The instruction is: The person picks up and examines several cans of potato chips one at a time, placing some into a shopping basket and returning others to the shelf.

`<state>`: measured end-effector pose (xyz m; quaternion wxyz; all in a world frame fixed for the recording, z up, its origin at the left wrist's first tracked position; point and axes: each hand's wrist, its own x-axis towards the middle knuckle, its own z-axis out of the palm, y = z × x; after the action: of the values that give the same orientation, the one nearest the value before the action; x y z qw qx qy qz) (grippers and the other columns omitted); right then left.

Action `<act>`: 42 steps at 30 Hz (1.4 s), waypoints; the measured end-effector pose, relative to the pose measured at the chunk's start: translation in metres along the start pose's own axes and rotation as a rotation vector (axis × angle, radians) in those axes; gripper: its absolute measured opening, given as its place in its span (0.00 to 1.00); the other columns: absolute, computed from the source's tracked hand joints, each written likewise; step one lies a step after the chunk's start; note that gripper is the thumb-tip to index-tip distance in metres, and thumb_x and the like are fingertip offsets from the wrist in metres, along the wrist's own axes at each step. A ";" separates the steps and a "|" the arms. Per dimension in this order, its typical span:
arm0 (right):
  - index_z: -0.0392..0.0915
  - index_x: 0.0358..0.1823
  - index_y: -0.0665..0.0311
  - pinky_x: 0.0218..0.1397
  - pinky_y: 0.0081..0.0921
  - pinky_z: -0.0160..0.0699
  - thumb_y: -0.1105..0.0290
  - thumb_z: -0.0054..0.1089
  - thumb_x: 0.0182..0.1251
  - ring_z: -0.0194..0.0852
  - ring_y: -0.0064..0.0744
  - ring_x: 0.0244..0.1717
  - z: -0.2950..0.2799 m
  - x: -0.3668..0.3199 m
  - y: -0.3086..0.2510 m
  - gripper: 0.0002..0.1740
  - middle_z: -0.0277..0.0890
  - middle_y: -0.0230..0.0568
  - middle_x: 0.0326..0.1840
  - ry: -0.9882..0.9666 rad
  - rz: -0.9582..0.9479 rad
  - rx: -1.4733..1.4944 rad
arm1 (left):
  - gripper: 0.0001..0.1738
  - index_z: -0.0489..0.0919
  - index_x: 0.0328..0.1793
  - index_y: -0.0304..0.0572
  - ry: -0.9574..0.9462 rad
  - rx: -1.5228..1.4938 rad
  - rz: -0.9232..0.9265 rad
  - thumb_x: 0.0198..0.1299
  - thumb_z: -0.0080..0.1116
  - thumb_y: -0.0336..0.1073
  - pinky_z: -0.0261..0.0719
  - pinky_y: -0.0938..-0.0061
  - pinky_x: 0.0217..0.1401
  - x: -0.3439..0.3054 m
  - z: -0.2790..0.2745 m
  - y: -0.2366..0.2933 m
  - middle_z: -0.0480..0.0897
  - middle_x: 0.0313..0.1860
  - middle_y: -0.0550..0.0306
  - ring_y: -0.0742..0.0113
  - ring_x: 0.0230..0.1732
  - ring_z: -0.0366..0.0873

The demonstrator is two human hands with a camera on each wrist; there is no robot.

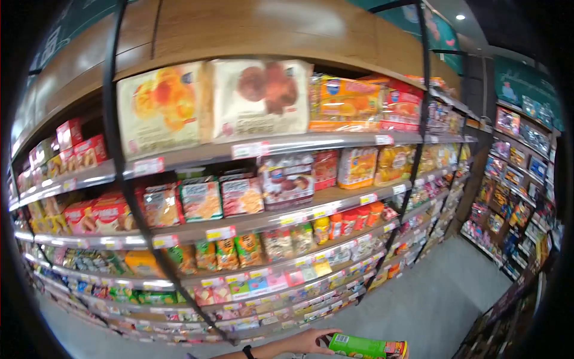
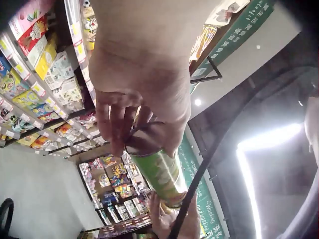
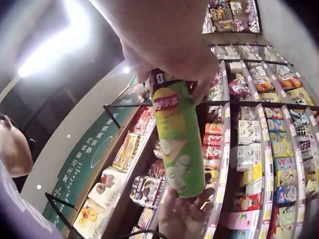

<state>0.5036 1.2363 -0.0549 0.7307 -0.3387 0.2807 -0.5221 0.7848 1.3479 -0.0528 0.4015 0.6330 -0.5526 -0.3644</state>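
Note:
In the head view a green chip can [image 1: 363, 346] lies sideways at the bottom edge. My left hand [image 1: 310, 341] grips its plain green end. The left wrist view shows the fingers and thumb of the left hand [image 2: 142, 102] around that end, whose base looks dark. At the other end, the right wrist view has my right hand [image 3: 172, 62] holding the dark-banded top, fingers on either side. A red and yellow logo and pictures of chips show on the can's side. The right hand is mostly below the head view.
A long shelf rack [image 1: 197, 152] with several tiers of packaged snacks runs along the front. Black upright posts [image 1: 122, 161] stand at its face. Grey floor [image 1: 445, 278] stretches to the right, towards another stocked rack [image 1: 508, 179]. A dark cable [image 2: 204, 164] crosses the left wrist view.

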 end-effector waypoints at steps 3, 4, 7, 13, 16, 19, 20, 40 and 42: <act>0.60 0.84 0.58 0.67 0.38 0.80 0.55 0.60 0.83 0.76 0.38 0.68 -0.005 0.009 -0.013 0.36 0.71 0.40 0.75 -0.067 -0.012 0.103 | 0.44 0.76 0.79 0.44 -0.015 -0.067 0.083 0.57 0.83 0.45 0.85 0.68 0.51 0.028 0.016 -0.021 0.88 0.54 0.54 0.69 0.48 0.84; 0.60 0.84 0.58 0.66 0.38 0.80 0.54 0.60 0.83 0.76 0.38 0.68 -0.008 0.009 -0.017 0.36 0.71 0.39 0.75 -0.088 0.004 0.144 | 0.44 0.77 0.79 0.44 -0.023 -0.086 0.097 0.57 0.83 0.44 0.85 0.70 0.50 0.034 0.021 -0.029 0.89 0.53 0.54 0.70 0.47 0.84; 0.63 0.81 0.57 0.65 0.37 0.80 0.53 0.62 0.81 0.77 0.34 0.65 -0.040 0.017 -0.012 0.34 0.75 0.37 0.71 -0.213 -0.026 0.206 | 0.42 0.79 0.77 0.45 -0.115 -0.088 0.126 0.56 0.83 0.43 0.85 0.71 0.51 0.056 0.027 -0.019 0.89 0.53 0.55 0.71 0.46 0.84; 0.69 0.69 0.53 0.64 0.39 0.77 0.54 0.64 0.80 0.76 0.28 0.53 -0.029 0.018 -0.033 0.24 0.78 0.31 0.54 -0.062 -0.013 0.209 | 0.43 0.79 0.77 0.46 -0.202 -0.055 0.084 0.55 0.84 0.45 0.85 0.71 0.53 0.097 0.034 0.003 0.89 0.53 0.55 0.71 0.47 0.85; 0.70 0.66 0.51 0.65 0.41 0.75 0.55 0.65 0.79 0.75 0.28 0.52 -0.024 0.039 -0.036 0.22 0.76 0.29 0.52 -0.106 0.026 0.158 | 0.39 0.79 0.77 0.45 -0.190 0.000 0.117 0.60 0.81 0.44 0.84 0.71 0.55 0.108 0.027 0.002 0.89 0.53 0.55 0.70 0.50 0.84; 0.69 0.67 0.51 0.66 0.42 0.74 0.56 0.67 0.78 0.75 0.28 0.53 -0.023 0.060 -0.040 0.24 0.75 0.29 0.53 -0.109 0.012 0.117 | 0.35 0.78 0.78 0.48 -0.265 -0.123 0.154 0.68 0.73 0.49 0.82 0.70 0.60 0.139 0.031 -0.031 0.88 0.56 0.52 0.65 0.53 0.84; 0.68 0.68 0.51 0.66 0.42 0.74 0.56 0.68 0.77 0.75 0.28 0.53 -0.015 0.066 -0.045 0.25 0.75 0.29 0.54 -0.117 0.015 0.097 | 0.34 0.78 0.79 0.50 -0.289 -0.204 0.148 0.71 0.70 0.52 0.82 0.69 0.62 0.145 0.031 -0.037 0.88 0.57 0.51 0.63 0.54 0.84; 0.62 0.83 0.62 0.80 0.46 0.69 0.56 0.68 0.75 0.72 0.38 0.76 -0.015 0.201 -0.073 0.41 0.74 0.43 0.76 0.204 -0.023 -0.077 | 0.44 0.78 0.73 0.30 -0.357 -0.513 0.021 0.53 0.86 0.44 0.84 0.73 0.54 0.316 0.009 -0.037 0.90 0.51 0.56 0.71 0.50 0.87; 0.60 0.84 0.62 0.82 0.47 0.66 0.56 0.69 0.75 0.70 0.39 0.78 -0.021 0.207 -0.084 0.43 0.72 0.43 0.77 0.182 -0.032 -0.111 | 0.46 0.77 0.74 0.27 -0.410 -0.553 0.063 0.53 0.86 0.45 0.84 0.72 0.55 0.336 0.014 -0.040 0.90 0.52 0.55 0.70 0.51 0.87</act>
<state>0.5009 1.0154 -0.0137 0.6739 -0.3340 0.3690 -0.5461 0.8304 1.0153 -0.1009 0.4496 0.3965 -0.5213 -0.6074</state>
